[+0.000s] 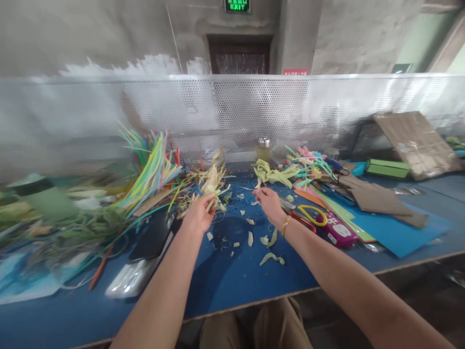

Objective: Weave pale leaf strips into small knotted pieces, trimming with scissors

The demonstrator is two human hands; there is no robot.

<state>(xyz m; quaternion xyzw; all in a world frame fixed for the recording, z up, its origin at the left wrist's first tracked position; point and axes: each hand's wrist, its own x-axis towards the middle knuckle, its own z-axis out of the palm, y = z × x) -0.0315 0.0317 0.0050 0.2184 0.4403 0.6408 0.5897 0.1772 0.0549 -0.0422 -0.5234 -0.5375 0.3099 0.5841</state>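
Observation:
My left hand (202, 213) is closed around the lower end of a pale bundle of what look like corn husk strips (212, 182), whose loose ends spread upward and sideways. A short gap away, my right hand (269, 206) is pinched shut; whatever sits between its fingertips is too small and blurred to make out. Just beyond those fingers lie broad yellow-green husk leaves (278, 173). Cut scraps of husk (250, 238) are scattered over the blue tabletop (232, 281) between my forearms.
Yellow-handled scissors (311, 214) and a magenta device (337, 230) lie right of my right wrist. Colourful stems (148, 169), a black phone (152, 240) and a green cup (43, 196) are at left. Cardboard pieces (379, 198) cover blue sheets. A perforated metal screen (236, 106) stands behind.

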